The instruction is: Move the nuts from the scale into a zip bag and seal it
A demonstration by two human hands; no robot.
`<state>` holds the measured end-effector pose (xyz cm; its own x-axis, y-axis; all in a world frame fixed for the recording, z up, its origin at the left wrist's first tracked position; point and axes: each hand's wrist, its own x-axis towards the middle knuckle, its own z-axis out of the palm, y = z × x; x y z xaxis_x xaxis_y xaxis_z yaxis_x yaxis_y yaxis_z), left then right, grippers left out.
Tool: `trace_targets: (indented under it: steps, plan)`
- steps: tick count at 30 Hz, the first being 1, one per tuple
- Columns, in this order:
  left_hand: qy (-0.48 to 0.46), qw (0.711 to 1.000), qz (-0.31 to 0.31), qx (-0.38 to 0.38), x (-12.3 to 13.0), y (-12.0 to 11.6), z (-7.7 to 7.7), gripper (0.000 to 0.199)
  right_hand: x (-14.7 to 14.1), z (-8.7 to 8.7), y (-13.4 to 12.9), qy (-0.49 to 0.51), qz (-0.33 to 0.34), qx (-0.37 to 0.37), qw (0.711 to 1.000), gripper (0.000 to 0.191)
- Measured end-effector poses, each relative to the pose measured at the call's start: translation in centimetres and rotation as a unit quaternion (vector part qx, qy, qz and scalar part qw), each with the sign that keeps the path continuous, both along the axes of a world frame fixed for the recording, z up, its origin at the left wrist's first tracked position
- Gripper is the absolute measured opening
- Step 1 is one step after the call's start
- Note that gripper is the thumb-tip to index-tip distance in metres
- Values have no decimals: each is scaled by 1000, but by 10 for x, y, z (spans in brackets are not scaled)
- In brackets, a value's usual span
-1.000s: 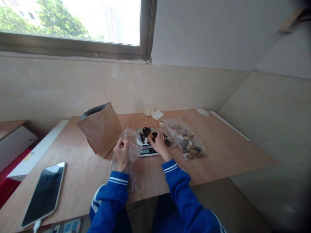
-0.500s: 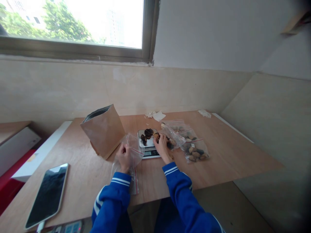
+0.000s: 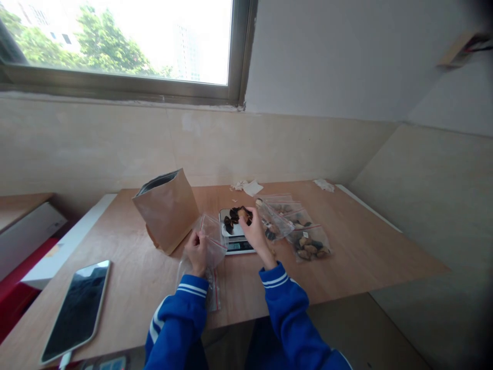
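Over scale [image 3: 235, 232], right hand [image 3: 253, 230], curled inward

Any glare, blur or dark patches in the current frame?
Head view: window partly blown out white; head view: phone screen reflecting light at its far end; head view: upper-right fixture blurred, that corner dark; head view: left hand and right hand soft but distinguishable.

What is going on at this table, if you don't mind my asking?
A person's left hand holds a clear bag beside the scale. The right hand grasps some dark and brown pieces at the scale, and more lie on its pan. An open paper bag stands to the left, and bags with pieces inside lie to the right.
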<state>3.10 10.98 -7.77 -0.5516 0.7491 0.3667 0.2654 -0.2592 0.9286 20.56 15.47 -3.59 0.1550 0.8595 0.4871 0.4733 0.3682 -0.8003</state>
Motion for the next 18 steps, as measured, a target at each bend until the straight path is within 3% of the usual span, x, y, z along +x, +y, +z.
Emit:
trace_targets:
  steps: [3,5,11,14,18]
  plan:
    - [6,1000,-7,-3,0,1,-2,33,-29,25,-14,11,115,-28,993,28]
    - [2,1000,-12,0,0,1,-3,33,-46,34,-20,-5,150,-34,988,29]
    - [-22,1000,-15,-5,2,1,0,34,-74,29,-24,-51,184,-54,980,31]
    - [-29,999,-16,-12,3,0,4,33,-76,28,-25,-79,197,-48,976,25]
    - [-42,999,-8,-6,3,0,5,34,-71,38,-30,-101,227,-71,966,15]
